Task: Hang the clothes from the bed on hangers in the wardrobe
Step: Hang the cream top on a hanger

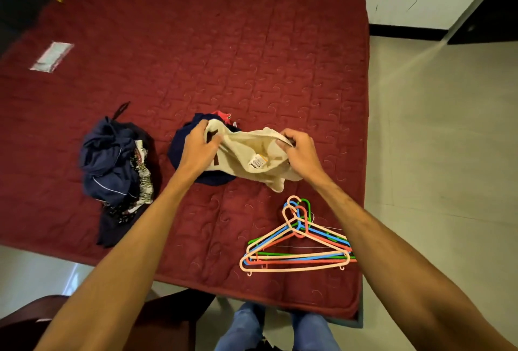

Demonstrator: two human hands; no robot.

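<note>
Cream garment lies near the bed's near edge; our left hand and right hand both pinch it with curled fingers. Hangers sit by the near right corner, dark clothes to the left.

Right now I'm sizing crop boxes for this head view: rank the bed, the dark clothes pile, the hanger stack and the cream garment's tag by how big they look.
1. bed
2. dark clothes pile and hanger stack look alike; the hangers lie nearer the camera, so I won't rank them
3. tag on the cream garment
</note>
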